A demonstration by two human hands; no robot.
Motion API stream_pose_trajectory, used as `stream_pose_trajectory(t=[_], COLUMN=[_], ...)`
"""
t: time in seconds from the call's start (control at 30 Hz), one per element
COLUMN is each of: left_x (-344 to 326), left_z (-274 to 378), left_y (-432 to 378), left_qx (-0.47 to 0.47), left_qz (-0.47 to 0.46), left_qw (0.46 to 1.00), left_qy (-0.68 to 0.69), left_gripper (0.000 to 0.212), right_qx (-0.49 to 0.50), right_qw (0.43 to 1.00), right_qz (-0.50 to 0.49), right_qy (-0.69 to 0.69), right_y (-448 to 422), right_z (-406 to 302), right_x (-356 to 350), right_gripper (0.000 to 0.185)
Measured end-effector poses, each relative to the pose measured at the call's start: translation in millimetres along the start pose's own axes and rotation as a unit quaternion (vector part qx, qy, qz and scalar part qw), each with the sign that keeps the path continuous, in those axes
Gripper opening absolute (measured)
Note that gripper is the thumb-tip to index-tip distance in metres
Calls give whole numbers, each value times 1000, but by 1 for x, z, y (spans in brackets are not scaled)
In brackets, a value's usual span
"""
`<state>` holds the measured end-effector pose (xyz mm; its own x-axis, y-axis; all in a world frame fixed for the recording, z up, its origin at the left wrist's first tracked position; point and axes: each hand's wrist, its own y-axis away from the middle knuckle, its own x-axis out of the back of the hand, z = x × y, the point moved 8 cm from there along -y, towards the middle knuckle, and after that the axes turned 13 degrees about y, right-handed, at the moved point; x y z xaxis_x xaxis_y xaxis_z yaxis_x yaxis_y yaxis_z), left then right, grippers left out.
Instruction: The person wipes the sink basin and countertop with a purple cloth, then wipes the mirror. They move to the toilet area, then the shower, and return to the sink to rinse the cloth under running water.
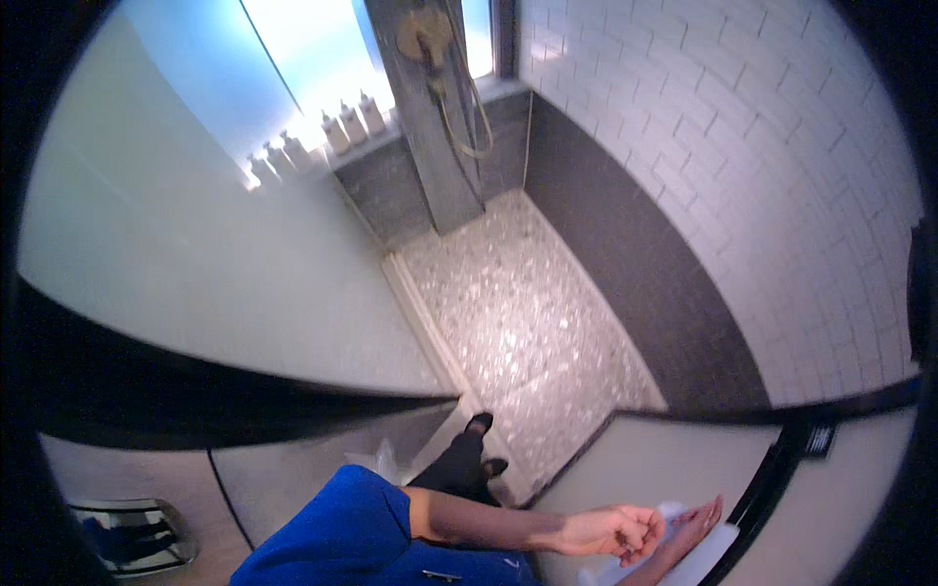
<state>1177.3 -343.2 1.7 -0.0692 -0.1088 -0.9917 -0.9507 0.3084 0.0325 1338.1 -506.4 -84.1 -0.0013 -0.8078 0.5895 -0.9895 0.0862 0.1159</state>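
Observation:
My left hand (614, 531) reaches across from a blue sleeve, its fingers curled in at the lower right. Whether anything small is inside it does not show. Just beside it is my right hand (700, 516), blurred, with its fingers extended towards the upper right. A pale, thin sheet-like thing (714, 546), perhaps cloth or plastic, lies along my right hand and forearm; whether I grip it cannot be told. Beyond the hands lies the speckled shower floor (513, 315), with my dark shoes (480, 423) at its near left edge.
A frosted glass panel (220, 278) stands left, edged by a raised sill (421, 322). Pump bottles (352, 124) line the window ledge near a hand shower (425, 36) and hose on a grey column (447, 176). White tiles (703, 132) cover the right wall. A dark-framed panel (681, 454) stands near my hands.

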Motion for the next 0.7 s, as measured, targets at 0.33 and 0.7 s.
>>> stream_pose_trajectory(t=[0.33,0.7], left_x=[66,118], left_z=[73,44], left_y=[-55,-68], left_qx=[-15,18], left_qz=[94,29], left_qw=[988,955], left_qy=[-118,-294], left_gripper=[27,22], right_qx=[-76,201], right_qw=[995,957], right_qz=[48,185], right_qy=[-46,98], right_y=[-44,-16], right_z=[81,28], right_x=[32,84], right_gripper=[30,35])
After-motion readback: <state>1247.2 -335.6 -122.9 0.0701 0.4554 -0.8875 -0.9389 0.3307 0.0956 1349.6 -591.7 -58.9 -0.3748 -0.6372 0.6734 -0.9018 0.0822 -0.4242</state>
